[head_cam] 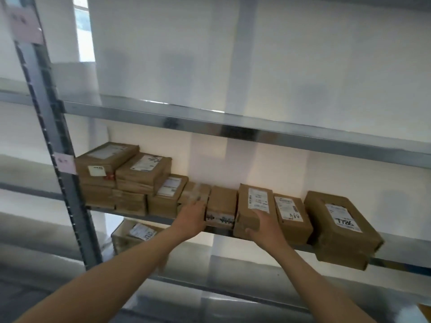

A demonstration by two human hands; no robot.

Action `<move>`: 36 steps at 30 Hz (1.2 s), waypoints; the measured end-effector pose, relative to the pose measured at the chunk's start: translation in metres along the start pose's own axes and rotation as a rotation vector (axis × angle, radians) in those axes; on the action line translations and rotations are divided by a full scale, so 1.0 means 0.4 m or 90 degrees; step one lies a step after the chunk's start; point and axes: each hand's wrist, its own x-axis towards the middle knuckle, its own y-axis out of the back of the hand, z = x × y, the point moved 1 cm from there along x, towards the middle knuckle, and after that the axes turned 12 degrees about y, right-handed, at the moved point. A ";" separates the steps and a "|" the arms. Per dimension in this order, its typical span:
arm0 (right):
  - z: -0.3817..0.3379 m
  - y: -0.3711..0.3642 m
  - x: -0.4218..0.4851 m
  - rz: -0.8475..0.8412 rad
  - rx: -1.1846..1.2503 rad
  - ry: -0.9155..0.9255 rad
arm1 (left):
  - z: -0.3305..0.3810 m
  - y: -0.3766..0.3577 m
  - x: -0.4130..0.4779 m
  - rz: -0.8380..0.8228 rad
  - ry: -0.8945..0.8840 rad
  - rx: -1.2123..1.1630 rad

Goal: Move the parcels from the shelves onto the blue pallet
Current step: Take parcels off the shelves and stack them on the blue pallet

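Brown cardboard parcels line the middle shelf (268, 244). My right hand (263, 226) grips the front end of a labelled parcel (253, 201) that juts over the shelf edge, with the thumb under it and the fingers on top. My left hand (192, 215) reaches to a tape-wrapped parcel (194, 191), its blurred fingers on the front, right beside a small parcel (221, 202). Whether this hand has closed on it is unclear. Two more labelled parcels (290, 213) (340, 227) lie to the right. No blue pallet is in view.
A stack of several parcels (121, 176) fills the shelf's left end beside the grey metal upright (46, 127). The upper shelf beam (233, 127) runs above the hands. One parcel (137, 234) lies on the lower shelf. A white wall stands behind.
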 end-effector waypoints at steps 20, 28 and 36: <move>-0.440 -0.361 0.237 -0.032 0.013 0.098 | -0.516 0.307 0.007 0.066 0.078 -0.029; -0.491 -0.451 0.471 -0.064 0.050 0.087 | -0.585 0.331 0.164 0.020 0.121 0.015; -0.490 -0.526 0.648 -0.137 -0.003 0.041 | -0.606 0.341 0.314 0.008 0.082 0.071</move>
